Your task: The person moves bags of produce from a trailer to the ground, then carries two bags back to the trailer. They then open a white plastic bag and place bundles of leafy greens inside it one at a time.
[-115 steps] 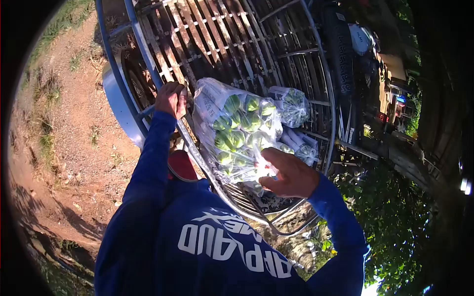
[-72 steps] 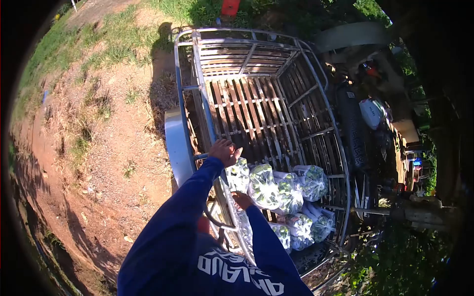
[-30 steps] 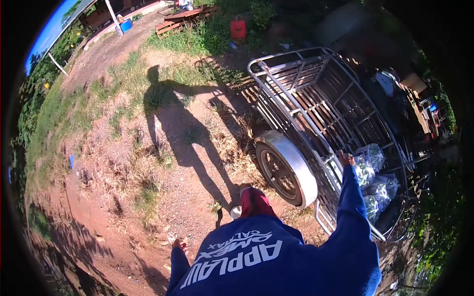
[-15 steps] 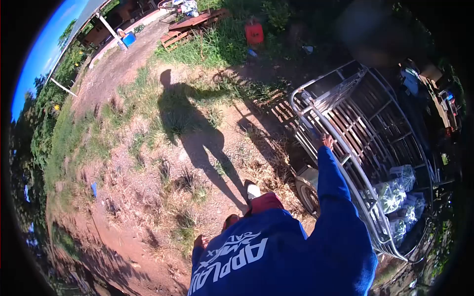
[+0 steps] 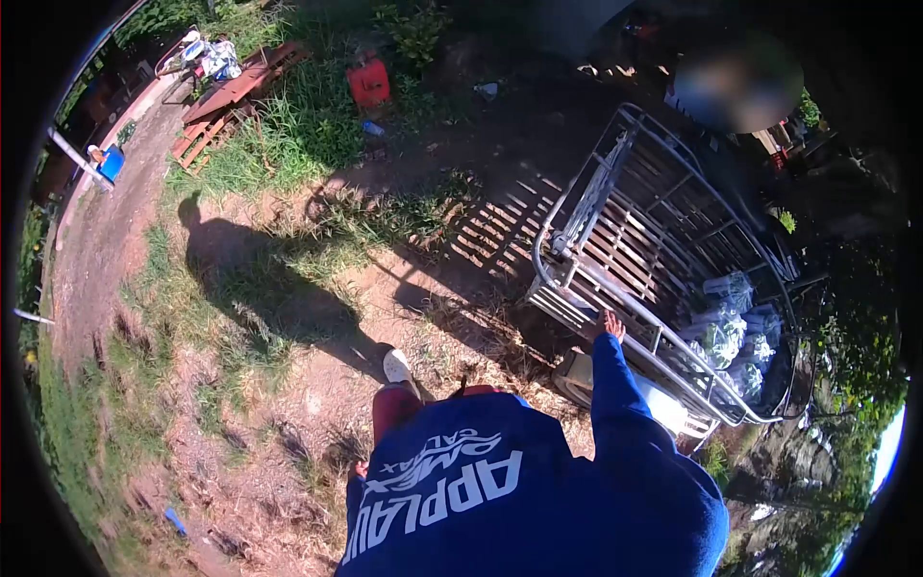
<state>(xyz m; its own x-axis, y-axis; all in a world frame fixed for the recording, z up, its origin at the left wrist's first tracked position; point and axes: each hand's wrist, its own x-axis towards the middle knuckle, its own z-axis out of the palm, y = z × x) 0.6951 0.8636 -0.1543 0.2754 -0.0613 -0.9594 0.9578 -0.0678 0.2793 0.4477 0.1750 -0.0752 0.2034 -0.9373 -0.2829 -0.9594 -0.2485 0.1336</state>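
My right hand (image 5: 612, 327) reaches out at the end of a blue sleeve and rests at the near side rail of a metal cart (image 5: 625, 288); its fingers look spread against the bars. Slatted boards line the cart's floor, and several plastic-wrapped bundles (image 5: 721, 338) lie at its right end. My left hand (image 5: 361, 468) shows only as a small patch beside the blue shirt (image 5: 461, 481), low in the view, its fingers mostly hidden.
A cart wheel (image 5: 574, 375) sits under the near side. Dry grass and dirt spread to the left. A red container (image 5: 368, 83), a reddish wooden pallet (image 5: 226, 96) and a blue container (image 5: 112, 163) stand farther off. A blurred patch covers the upper right.
The view has turned to the right, so the ground and pallet have shifted left. One foot has stepped forward. My right hand stays by the rail; my left hand shows less.
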